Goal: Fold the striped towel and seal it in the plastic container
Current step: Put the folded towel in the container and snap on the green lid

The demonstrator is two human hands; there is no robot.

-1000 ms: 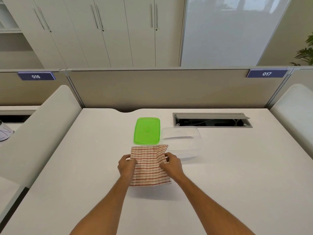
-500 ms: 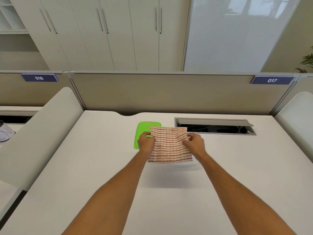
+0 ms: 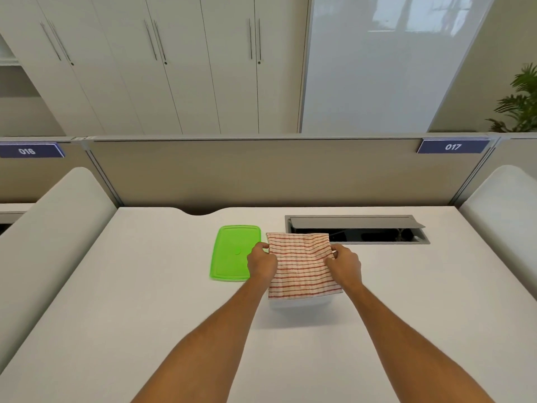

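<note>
The folded striped towel (image 3: 302, 264) was held by both hands above the clear plastic container (image 3: 299, 303), of which only the near wall could be seen below the towel's near edge. The left hand (image 3: 261, 263) was curled round the towel's left edge, with the thumb and fingers pinched on the fabric. The right hand (image 3: 344, 266) was clamped in the same way on the towel's right edge, its fingers bent over the cloth. The two hands were kept apart by the width of the towel, which was stretched fairly flat between them.

Whether the towel was already resting on the container's rim or was held just above it could not be told, and the container's inside was hidden by the cloth.

The green lid (image 3: 234, 253) was laid flat on the white desk (image 3: 145, 301) just left of the container, and part of its right edge was covered by the left hand. An open cable tray (image 3: 356, 229) was set into the desk beyond the container, to the right.
</note>
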